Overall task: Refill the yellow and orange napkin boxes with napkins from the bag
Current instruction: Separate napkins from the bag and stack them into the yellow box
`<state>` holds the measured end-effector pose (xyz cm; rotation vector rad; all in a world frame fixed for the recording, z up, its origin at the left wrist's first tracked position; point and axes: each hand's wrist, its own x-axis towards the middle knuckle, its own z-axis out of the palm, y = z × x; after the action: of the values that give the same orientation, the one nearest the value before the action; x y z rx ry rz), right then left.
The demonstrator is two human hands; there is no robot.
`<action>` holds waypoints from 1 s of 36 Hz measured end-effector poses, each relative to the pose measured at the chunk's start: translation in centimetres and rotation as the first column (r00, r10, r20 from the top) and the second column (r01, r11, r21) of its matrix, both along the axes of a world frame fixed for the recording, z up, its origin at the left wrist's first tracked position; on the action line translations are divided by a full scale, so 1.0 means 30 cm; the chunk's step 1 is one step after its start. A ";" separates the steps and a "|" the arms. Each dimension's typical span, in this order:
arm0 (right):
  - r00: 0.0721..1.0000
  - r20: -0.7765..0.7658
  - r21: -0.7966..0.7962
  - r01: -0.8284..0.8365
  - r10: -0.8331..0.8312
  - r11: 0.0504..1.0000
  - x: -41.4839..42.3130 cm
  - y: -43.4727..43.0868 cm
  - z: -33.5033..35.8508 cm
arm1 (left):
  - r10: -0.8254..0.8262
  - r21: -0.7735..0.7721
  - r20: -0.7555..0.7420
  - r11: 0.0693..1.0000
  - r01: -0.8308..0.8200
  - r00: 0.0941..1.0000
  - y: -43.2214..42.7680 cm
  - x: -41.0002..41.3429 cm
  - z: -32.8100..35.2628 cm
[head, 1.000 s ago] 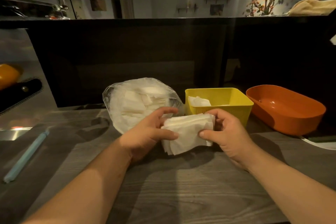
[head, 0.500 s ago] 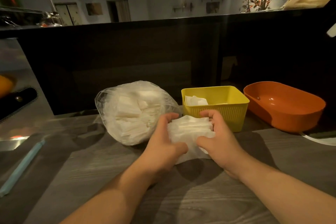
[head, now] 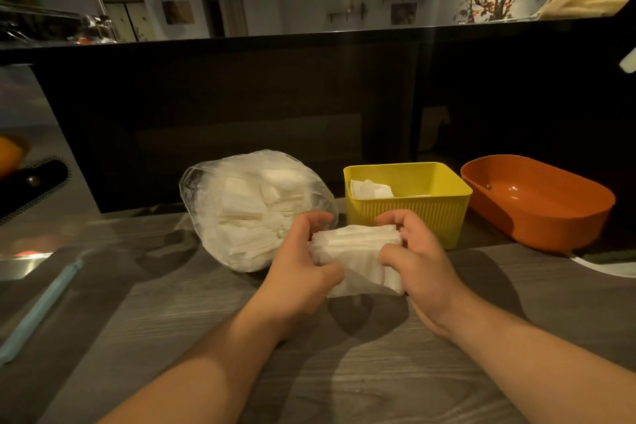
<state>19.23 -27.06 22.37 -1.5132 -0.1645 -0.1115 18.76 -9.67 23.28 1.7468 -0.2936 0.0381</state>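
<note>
White napkin stack [head: 356, 251] is gripped between curled left hand [head: 303, 272] and right hand [head: 418, 265] fingers.

left hand [head: 299, 272] + right hand [head: 421, 265] grip napkin stack [head: 358, 251] from both sides, just above tabletop [head: 344, 372] | bag [head: 247, 210] of napkins left of stack, beside left hand | yellow box [head: 409, 210] just behind right hand, few napkins in its left corner | orange box [head: 537, 203] right of yellow | blue pen [head: 38, 310] far left
</note>
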 end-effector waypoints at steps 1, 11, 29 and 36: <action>1.000 -0.011 0.020 0.007 -0.006 1.000 -0.001 0.000 -0.001 | -0.008 -0.017 -0.018 1.000 0.008 1.000 -0.002 -0.001 0.001; 0.986 0.008 0.024 0.164 -0.164 0.986 0.027 0.023 -0.010 | -0.063 -0.029 -0.028 0.998 0.062 0.998 -0.006 -0.008 0.011; 0.991 -0.071 0.094 0.122 -0.116 0.988 0.011 0.019 0.002 | -0.099 -0.092 -0.101 0.992 0.090 0.990 -0.013 -0.009 0.007; 0.988 -0.100 0.030 -0.111 0.114 0.993 -0.013 -0.031 0.003 | -0.059 -0.101 -0.156 0.994 0.043 0.986 0.000 0.002 0.003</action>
<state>18.84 -27.99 22.48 -1.4787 -0.1659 0.0535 18.81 -9.67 23.38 1.6345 -0.2161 -0.1216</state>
